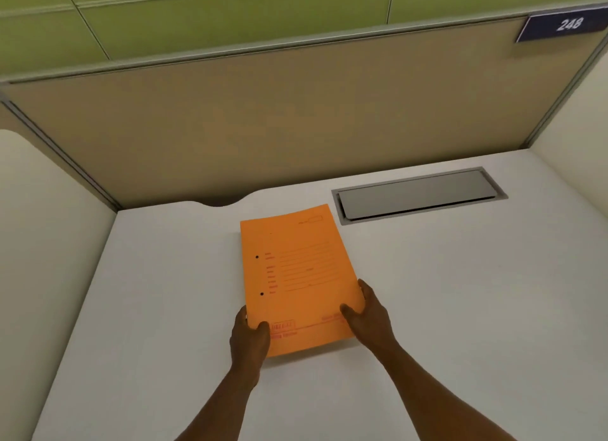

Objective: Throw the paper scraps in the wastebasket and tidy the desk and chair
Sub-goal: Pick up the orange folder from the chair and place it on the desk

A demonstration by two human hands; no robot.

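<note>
An orange paper folder [299, 273] with red print and two punch holes lies on the white desk [460, 292], a little left of the middle. My left hand [248, 338] grips its near left corner, thumb on top. My right hand [368, 315] holds its near right edge, thumb on the cover and fingers along the side. The folder's near end looks slightly raised off the desk. No paper scraps, wastebasket or chair are in view.
A grey cable hatch [418, 195] is set into the desk at the back right. Beige partition walls [263, 121] close the desk at the back and both sides. A blue sign reading 248 [564, 26] hangs at the top right.
</note>
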